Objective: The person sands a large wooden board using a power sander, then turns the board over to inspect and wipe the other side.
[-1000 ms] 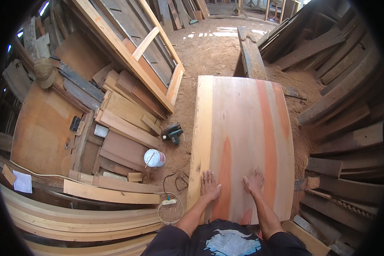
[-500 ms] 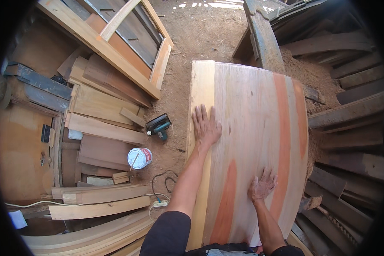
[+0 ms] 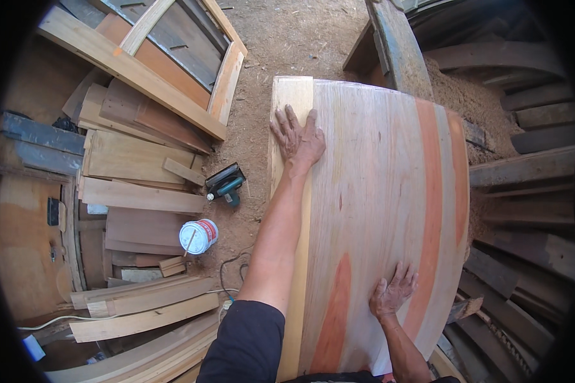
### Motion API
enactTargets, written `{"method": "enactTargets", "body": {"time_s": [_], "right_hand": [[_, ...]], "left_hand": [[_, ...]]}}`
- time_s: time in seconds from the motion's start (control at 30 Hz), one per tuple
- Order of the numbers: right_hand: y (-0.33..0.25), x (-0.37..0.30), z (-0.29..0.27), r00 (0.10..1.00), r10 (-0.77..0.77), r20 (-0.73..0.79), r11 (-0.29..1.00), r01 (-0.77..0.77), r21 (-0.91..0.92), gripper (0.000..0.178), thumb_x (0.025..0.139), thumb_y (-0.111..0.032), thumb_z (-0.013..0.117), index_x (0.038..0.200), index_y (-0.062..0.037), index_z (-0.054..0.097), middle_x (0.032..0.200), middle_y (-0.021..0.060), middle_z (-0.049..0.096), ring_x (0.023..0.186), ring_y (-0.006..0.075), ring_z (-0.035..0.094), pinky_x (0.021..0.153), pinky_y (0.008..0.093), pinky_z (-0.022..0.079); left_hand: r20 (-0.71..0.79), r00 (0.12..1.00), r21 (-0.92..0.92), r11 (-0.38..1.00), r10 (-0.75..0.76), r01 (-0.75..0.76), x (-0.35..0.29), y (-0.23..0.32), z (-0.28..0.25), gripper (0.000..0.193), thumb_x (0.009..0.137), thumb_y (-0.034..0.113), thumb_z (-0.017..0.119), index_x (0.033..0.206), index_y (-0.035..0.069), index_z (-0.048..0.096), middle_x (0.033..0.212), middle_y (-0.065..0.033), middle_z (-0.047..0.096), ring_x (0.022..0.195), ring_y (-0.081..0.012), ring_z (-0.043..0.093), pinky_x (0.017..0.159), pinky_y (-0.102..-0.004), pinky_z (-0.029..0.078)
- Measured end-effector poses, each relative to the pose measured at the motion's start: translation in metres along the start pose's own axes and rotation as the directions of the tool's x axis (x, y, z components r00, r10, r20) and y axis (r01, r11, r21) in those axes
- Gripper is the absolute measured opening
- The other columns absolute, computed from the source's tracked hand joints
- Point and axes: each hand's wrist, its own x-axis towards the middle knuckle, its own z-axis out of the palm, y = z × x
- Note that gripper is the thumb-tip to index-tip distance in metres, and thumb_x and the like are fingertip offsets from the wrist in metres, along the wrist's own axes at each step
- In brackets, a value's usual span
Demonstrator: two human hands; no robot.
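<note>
A broad wooden panel [image 3: 364,179] of joined boards, pale with reddish streaks, lies in front of me. Along its left side runs a lighter yellowish strip [image 3: 294,92]. Near the far end of that strip, my left hand [image 3: 298,137] rests flat with fingers spread, across the seam between strip and panel. My right hand [image 3: 393,292] lies palm down on the nearer right part of the panel, fingers extended, beside a reddish streak. Neither hand grips anything.
Left of the panel, a dark teal power tool [image 3: 225,183] and a white lidded bucket [image 3: 199,237] with a stick on top stand on the dusty floor. Stacked boards [image 3: 150,195] and a wooden frame [image 3: 134,70] lie farther left. Dark timbers [image 3: 524,172] fill the right side.
My left hand has slid farther along the strip toward the panel's far end. My right hand stays on nearly the same spot. The view has shifted slightly.
</note>
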Motion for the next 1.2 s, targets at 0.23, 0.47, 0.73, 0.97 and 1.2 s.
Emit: {"method": "enactTargets", "body": {"time_s": [0.23,0.47,0.73,0.97,1.2], "right_hand": [[-0.001,-0.001,0.001,1.0,-0.013,-0.013,1.0,0.013,0.001,0.074,0.101,-0.055,0.038,0.161,-0.0131,0.032,0.165,0.0233,0.022,0.151,0.0503,0.014,0.121,0.0669,0.007],[-0.003,0.001,0.0,1.0,0.006,-0.011,1.0,-0.006,-0.007,0.073,0.099,-0.054,0.042,0.16,-0.0149,0.032,0.166,0.0217,0.021,0.152,0.0495,0.014,0.121,0.0667,0.007],[-0.004,0.002,-0.006,0.999,0.037,0.011,0.999,-0.037,0.001,0.073,0.096,-0.045,0.048,0.159,-0.0114,0.033,0.166,0.024,0.023,0.152,0.0501,0.015,0.122,0.0643,0.008],[-0.005,0.001,-0.003,1.0,0.012,-0.012,1.0,-0.012,-0.013,0.074,0.096,-0.048,0.047,0.159,-0.0119,0.034,0.166,0.0232,0.024,0.152,0.0503,0.016,0.121,0.065,0.009],[-0.007,0.004,-0.006,1.0,0.015,-0.01,1.0,-0.015,-0.001,0.073,0.097,-0.048,0.047,0.159,-0.012,0.034,0.166,0.0229,0.022,0.152,0.0501,0.016,0.121,0.0661,0.009]], "left_hand": [[-0.109,0.994,0.004,1.0,0.031,-0.03,0.003,-0.015,0.018,0.07,0.098,0.036,0.046,0.16,0.007,0.034,0.168,-0.0265,0.021,0.158,-0.0443,0.008,0.128,-0.0553,0.0],[-0.03,0.974,0.091,0.971,0.223,-0.219,0.001,-0.007,0.015,0.073,0.098,0.037,0.047,0.161,0.002,0.03,0.17,-0.0218,0.021,0.158,-0.0433,0.009,0.128,-0.0547,0.001],[0.098,0.985,0.062,0.987,0.142,-0.149,-0.011,0.004,0.006,0.073,0.098,0.04,0.047,0.161,0.006,0.034,0.17,-0.0227,0.019,0.158,-0.0432,0.01,0.129,-0.0527,0.002],[-0.009,0.999,0.041,0.999,-0.033,0.033,-0.004,0.006,0.007,0.073,0.095,0.046,0.05,0.162,0.021,0.036,0.168,-0.0291,0.018,0.156,-0.0472,0.014,0.127,-0.0555,0.006],[0.028,0.999,0.019,1.0,-0.021,0.021,0.003,0.002,0.002,0.068,0.096,0.046,0.051,0.16,0.026,0.039,0.167,-0.0292,0.02,0.155,-0.0473,0.013,0.126,-0.0591,0.004]]}}
